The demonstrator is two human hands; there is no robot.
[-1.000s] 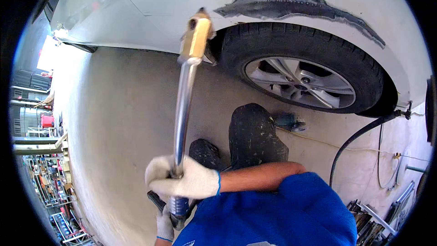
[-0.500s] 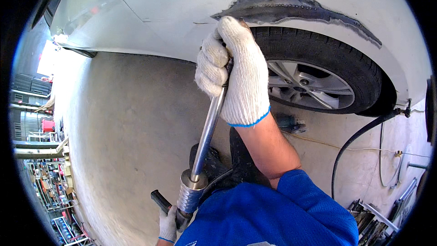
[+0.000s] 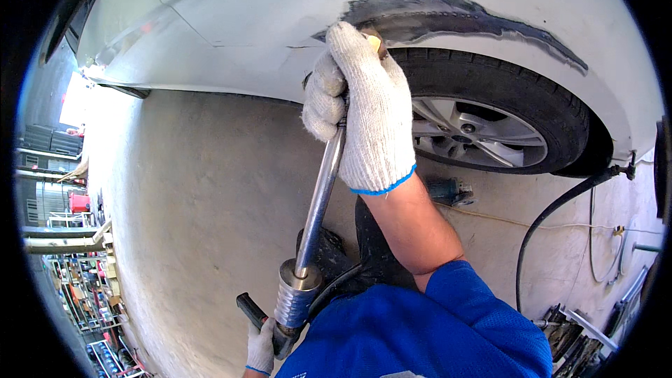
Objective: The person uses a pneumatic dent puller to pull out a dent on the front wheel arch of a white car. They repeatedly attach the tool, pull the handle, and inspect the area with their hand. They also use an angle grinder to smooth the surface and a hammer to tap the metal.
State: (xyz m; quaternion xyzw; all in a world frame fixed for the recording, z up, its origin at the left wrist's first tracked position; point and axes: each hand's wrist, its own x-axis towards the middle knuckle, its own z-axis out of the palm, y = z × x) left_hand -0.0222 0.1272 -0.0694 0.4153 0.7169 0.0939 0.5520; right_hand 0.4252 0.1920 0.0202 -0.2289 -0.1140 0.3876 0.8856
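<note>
Concrete floor fills the workshop under a white car's body panel, and we're low down beside the rear wheel. Right hand, in a white knit glove, is wrapped tight around the top of a long slide hammer, fingers closed on its brass-coloured head right against the panel. That head sits just at the front end of the wheel arch, where the sanded patch of bare grey metal begins and runs off beyond the hand, over the tyre.

Down the shaft from that hand, the steel sliding weight rests near the bottom end. Left hand, gloved too, sits beneath it at the black handle; its fingers look curled around the grip, though most of the hand is hidden by the blue sleeve.

As for progress: paint is already stripped along the arch lip, so preparation looks done. The tool's tip is placed on the metal, and with the weight low on the shaft I'd judge the pulling is under way, not finished. No filler or fresh paint shows anywhere, so all of that remains.

Past the right forearm, a small power tool lies on the floor, and a black hose trails further out.
</note>
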